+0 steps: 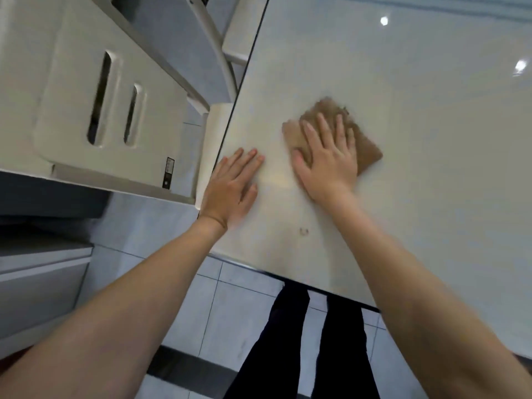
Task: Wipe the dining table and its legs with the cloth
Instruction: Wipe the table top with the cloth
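Note:
The glossy white dining table (417, 116) fills the right of the head view, its near corner by my legs. A folded brown cloth (367, 146) lies on the top near the left edge. My right hand (328, 159) presses flat on the cloth with straight, spread fingers. My left hand (230, 188) rests flat on the bare tabletop beside it, at the table's left edge, holding nothing. The table's legs are hidden under the top.
A white chair (100, 90) with two slots in its back stands against the table's left side. A second chair (233, 38) sits farther back. A small ring mark (303, 231) shows on the top near the front edge. Tiled floor (230, 306) lies below.

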`<control>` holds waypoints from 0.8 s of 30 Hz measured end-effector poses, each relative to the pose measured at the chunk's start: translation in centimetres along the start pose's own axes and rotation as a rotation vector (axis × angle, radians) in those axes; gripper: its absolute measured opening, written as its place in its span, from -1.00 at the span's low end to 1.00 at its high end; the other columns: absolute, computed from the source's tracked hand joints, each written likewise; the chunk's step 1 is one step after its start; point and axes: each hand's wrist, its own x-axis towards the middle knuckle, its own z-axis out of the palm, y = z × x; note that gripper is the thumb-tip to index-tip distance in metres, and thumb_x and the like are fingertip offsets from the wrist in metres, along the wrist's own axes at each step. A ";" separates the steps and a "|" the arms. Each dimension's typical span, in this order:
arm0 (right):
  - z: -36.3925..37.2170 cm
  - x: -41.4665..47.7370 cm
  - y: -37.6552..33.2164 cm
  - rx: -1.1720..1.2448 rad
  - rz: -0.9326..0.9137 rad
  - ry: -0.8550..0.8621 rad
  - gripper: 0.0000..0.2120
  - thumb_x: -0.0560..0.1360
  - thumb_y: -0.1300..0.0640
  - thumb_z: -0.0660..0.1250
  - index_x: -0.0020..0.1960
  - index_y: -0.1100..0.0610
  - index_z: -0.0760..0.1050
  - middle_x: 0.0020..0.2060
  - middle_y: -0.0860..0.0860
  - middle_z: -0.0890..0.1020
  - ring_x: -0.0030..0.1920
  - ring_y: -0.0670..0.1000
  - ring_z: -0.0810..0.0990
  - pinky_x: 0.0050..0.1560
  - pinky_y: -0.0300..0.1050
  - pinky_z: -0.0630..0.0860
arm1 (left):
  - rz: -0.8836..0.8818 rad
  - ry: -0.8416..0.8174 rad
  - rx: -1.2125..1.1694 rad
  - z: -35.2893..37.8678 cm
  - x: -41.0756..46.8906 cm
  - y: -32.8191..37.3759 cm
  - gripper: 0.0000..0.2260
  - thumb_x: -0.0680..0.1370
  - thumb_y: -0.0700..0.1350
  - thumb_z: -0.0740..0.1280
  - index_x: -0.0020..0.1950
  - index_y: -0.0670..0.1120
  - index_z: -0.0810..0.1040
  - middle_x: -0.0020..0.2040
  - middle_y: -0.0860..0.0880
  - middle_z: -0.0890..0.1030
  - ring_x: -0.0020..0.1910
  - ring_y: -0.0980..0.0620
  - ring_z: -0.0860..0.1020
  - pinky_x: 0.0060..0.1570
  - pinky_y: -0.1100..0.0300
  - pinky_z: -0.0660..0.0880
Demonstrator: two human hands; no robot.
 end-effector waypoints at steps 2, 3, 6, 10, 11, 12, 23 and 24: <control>0.3 -6.0 -1.4 -0.007 -0.122 0.001 -0.48 0.53 -0.18 0.15 0.46 -0.06 0.34 0.48 0.02 0.32 0.52 0.17 0.18 0.51 0.13 0.07 | 0.002 0.005 -0.008 -0.1 -0.1 0.1 -0.53 0.53 -0.05 0.17 0.46 -0.02 0.32 0.46 -0.02 0.34 0.47 -0.07 0.25 0.44 -0.01 0.12; 0.1 -9.6 -1.2 0.002 -0.159 -0.027 -0.49 0.54 -0.16 0.17 0.45 -0.05 0.35 0.48 0.01 0.33 0.52 0.16 0.18 0.50 0.14 0.11 | 0.000 0.011 -0.003 -0.2 -0.1 0.1 -0.53 0.53 -0.06 0.17 0.46 -0.02 0.32 0.47 -0.02 0.34 0.47 -0.07 0.25 0.45 -0.01 0.12; -1.9 -18.0 3.0 -0.015 -0.230 -0.118 -0.50 0.54 -0.16 0.20 0.45 -0.06 0.37 0.48 -0.02 0.33 0.53 0.12 0.18 0.47 0.15 0.20 | -0.010 0.020 -0.007 -0.1 0.0 0.1 -0.52 0.52 -0.06 0.15 0.46 -0.02 0.32 0.47 -0.01 0.34 0.48 -0.06 0.23 0.46 0.04 0.06; -5.1 -16.3 12.5 -0.067 0.016 -0.106 -0.43 0.50 -0.19 0.13 0.46 -0.01 0.35 0.48 0.03 0.32 0.53 0.13 0.15 0.51 0.13 0.09 | 0.000 0.034 -0.008 0.0 0.0 0.1 -0.51 0.51 -0.07 0.16 0.46 -0.02 0.32 0.46 -0.01 0.34 0.47 -0.06 0.24 0.46 -0.02 0.11; -5.5 -14.2 14.5 -0.093 0.158 -0.057 -0.41 0.50 -0.19 0.09 0.47 0.00 0.33 0.49 0.05 0.32 0.53 0.14 0.13 0.52 0.13 0.04 | 0.003 0.040 -0.013 0.0 0.0 0.0 -0.51 0.51 -0.07 0.16 0.46 -0.03 0.33 0.46 -0.01 0.35 0.47 -0.06 0.25 0.45 -0.04 0.13; -5.8 -11.6 15.9 -0.117 0.304 -0.006 -0.39 0.50 -0.20 0.04 0.49 0.02 0.29 0.50 0.07 0.29 0.53 0.16 0.11 0.52 0.13 0.00 | 0.008 0.049 -0.016 0.0 0.1 0.0 -0.51 0.50 -0.08 0.17 0.45 -0.04 0.34 0.45 -0.01 0.36 0.47 -0.06 0.26 0.45 -0.05 0.15; 1.8 -11.3 -7.7 0.009 0.150 0.040 -0.48 0.54 -0.14 0.15 0.48 -0.04 0.32 0.50 0.03 0.30 0.53 0.20 0.15 0.51 0.13 0.04 | -0.008 0.057 -0.058 -0.1 0.0 -0.1 -0.52 0.49 -0.12 0.21 0.43 -0.05 0.38 0.44 -0.01 0.39 0.45 -0.05 0.29 0.45 0.05 0.08; 1.7 -13.7 -7.9 0.019 0.074 -0.001 -0.49 0.56 -0.14 0.16 0.47 -0.05 0.32 0.50 0.01 0.30 0.53 0.17 0.15 0.51 0.12 0.07 | -0.013 0.051 -0.057 -0.2 0.0 0.0 -0.52 0.49 -0.12 0.21 0.43 -0.04 0.37 0.44 0.00 0.38 0.46 -0.04 0.28 0.46 0.04 0.08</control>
